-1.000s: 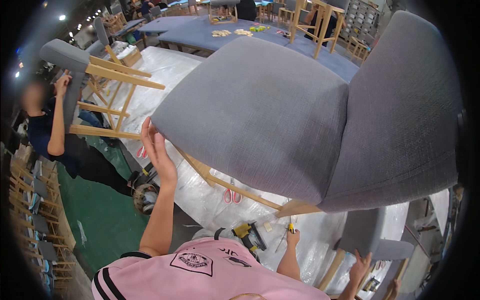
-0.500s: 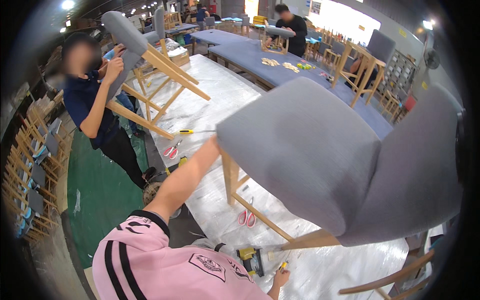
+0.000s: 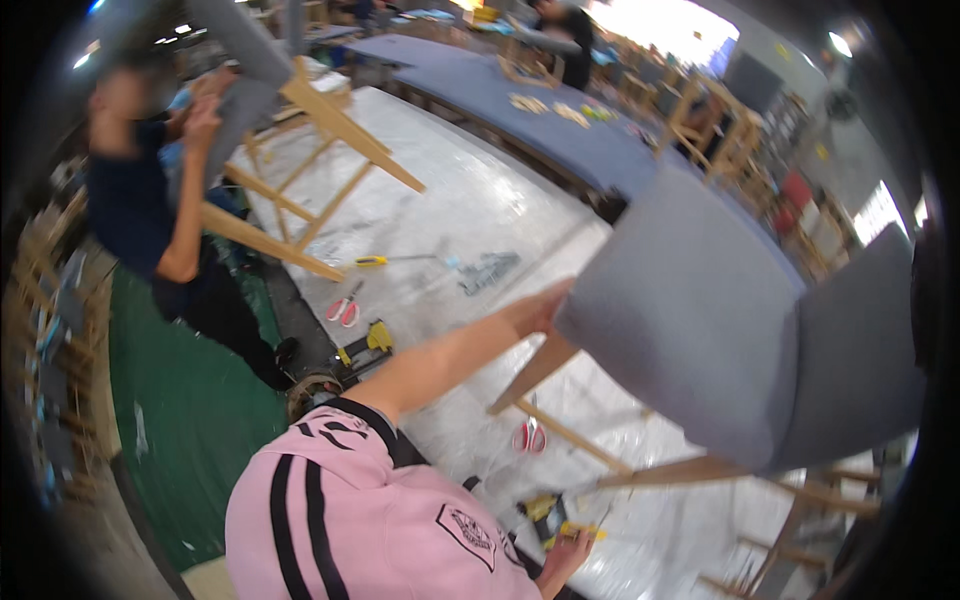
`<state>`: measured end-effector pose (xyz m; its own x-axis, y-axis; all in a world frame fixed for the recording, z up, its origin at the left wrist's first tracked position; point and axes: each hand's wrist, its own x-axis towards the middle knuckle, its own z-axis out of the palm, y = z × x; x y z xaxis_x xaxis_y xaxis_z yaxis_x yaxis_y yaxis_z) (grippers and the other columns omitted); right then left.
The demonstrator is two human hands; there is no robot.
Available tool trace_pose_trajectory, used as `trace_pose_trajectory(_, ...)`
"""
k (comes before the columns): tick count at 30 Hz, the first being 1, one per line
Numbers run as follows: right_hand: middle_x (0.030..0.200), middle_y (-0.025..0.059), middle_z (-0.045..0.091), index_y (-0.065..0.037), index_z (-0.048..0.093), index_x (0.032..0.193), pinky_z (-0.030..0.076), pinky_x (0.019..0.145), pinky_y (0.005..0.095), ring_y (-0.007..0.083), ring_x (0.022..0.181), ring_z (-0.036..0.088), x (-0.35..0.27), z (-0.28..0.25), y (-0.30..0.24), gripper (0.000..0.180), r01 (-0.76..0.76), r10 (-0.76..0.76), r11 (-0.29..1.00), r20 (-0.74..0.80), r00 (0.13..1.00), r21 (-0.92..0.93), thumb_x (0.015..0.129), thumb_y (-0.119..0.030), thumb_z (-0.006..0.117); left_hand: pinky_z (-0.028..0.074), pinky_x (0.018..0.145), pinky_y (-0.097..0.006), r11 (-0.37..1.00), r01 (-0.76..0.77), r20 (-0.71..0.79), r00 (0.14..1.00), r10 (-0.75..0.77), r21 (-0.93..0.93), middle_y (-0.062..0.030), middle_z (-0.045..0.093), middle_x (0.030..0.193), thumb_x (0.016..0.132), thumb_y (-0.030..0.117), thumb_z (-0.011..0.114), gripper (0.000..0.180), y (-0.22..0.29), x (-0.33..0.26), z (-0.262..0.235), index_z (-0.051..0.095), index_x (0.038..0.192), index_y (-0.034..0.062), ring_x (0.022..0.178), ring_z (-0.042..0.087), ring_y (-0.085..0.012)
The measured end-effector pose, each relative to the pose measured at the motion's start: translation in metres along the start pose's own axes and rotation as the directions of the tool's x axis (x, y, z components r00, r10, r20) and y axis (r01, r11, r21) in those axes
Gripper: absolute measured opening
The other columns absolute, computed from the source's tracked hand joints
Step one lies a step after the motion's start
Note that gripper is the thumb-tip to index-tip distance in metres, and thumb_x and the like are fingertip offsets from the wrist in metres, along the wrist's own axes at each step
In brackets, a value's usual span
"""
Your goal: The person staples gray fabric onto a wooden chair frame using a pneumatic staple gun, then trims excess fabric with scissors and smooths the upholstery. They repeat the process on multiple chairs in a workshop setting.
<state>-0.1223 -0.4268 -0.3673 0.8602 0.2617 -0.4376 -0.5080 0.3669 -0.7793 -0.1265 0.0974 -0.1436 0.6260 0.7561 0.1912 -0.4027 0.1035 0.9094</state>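
Note:
A grey upholstered chair [image 3: 690, 320] with wooden legs stands tilted on the table at the right. My left arm reaches across to the chair, and my left hand [image 3: 550, 305] grips the near-left edge of its seat, with the fingers partly hidden behind it. Low in the view, my right hand [image 3: 568, 555] is closed round a slim yellow-handled tool [image 3: 580, 531] with a thin shaft. Close beside that hand lies a yellow-and-black staple gun [image 3: 543, 515]. Red-handled scissors [image 3: 530, 436] rest on the table beneath the chair.
The pale, plastic-covered table [image 3: 440, 190] also bears a yellow-handled screwdriver [image 3: 372, 261], more red-handled scissors [image 3: 343, 312], another staple gun [image 3: 368, 343] and a grey-blue scrap [image 3: 490, 272]. At the left a co-worker [image 3: 150, 200] holds another chair [image 3: 320, 130]. Wooden chair parts [image 3: 800, 530] stand at the lower right.
The chair has shifted to the right in view, with my left hand on its seat edge. My right hand still holds the yellow-handled tool. The whole view has swung somewhat.

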Motion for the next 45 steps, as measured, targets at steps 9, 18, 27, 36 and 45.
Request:
trace_pose_trajectory(9, 0.118, 0.0060, 0.058, -0.008, 0.053, 0.137, 0.054, 0.090, 0.0407, 0.0191, 0.109, 0.059, -0.086, 0.064, 0.025, 0.045, 0.126, -0.151, 0.976, -0.138, 0.979, -0.177, 0.095, -0.007, 0.068, 0.057, 0.092, -0.043, 0.997, -0.064, 0.117, 0.991, 0.059, 0.036, -0.0135, 0.067, 0.130, 0.099, 0.028, 0.067, 0.048, 0.007, 0.012, 0.001, 0.059, 0.139, 0.0012, 0.114, 0.067, -0.0267)
trace_pose_trajectory(18, 0.086, 0.0012, 0.058, -0.007, 0.061, 0.112, 0.052, 0.074, 0.0285, 0.0143, 0.079, 0.062, -0.089, 0.075, 0.050, 0.022, 0.147, -0.151, 0.988, -0.137, 0.979, -0.038, 0.091, 0.000, 0.066, 0.056, 0.092, -0.043, 0.970, -0.207, 0.234, 0.957, 0.173, 0.129, -0.0146, 0.068, 0.130, 0.098, 0.029, 0.069, 0.051, 0.005, -0.023, -0.016, 0.059, 0.139, 0.0009, 0.115, 0.067, -0.0286)
trace_pose_trajectory(27, 0.080, -0.0033, 0.056, -0.008, 0.072, 0.116, 0.044, 0.060, 0.0245, 0.0076, 0.065, 0.056, -0.080, 0.122, 0.044, 0.026, 0.161, -0.161, 0.939, 0.024, 0.987, -0.303, 0.091, -0.007, 0.065, 0.055, 0.090, -0.044, 0.428, -0.108, 0.199, 0.964, -0.174, 0.897, -0.0191, 0.074, 0.111, 0.081, 0.033, 0.084, 0.059, -0.163, -0.036, -0.259, 0.064, 0.128, 0.0045, 0.103, 0.070, -0.0339)
trace_pose_trajectory(36, 0.067, -0.0038, 0.056, -0.004, 0.074, 0.119, 0.040, 0.050, 0.0262, 0.0059, 0.054, 0.047, -0.087, 0.149, 0.100, 0.038, 0.163, -0.109, 0.858, 0.137, 0.984, -0.488, 0.093, -0.032, 0.078, 0.056, 0.072, -0.030, 0.581, 0.015, 0.544, 0.331, -0.771, 0.814, -0.0136, 0.076, 0.088, 0.088, 0.013, 0.077, 0.065, -0.155, -0.237, -0.035, 0.052, 0.147, 0.0076, 0.081, 0.073, -0.0164)
trace_pose_trajectory(45, 0.070, -0.0015, 0.061, 0.001, 0.074, 0.104, 0.042, 0.052, 0.0264, 0.0065, 0.056, 0.053, -0.089, 0.132, 0.027, 0.026, 0.156, -0.252, 0.923, -0.247, 0.936, -0.353, 0.089, -0.020, 0.079, 0.052, 0.099, -0.045, 0.714, -0.684, 0.962, 0.266, 0.058, 0.146, -0.0145, 0.071, 0.121, 0.089, 0.004, 0.071, 0.042, 0.060, -0.184, 0.160, 0.068, 0.130, 0.0104, 0.116, 0.066, -0.0344)
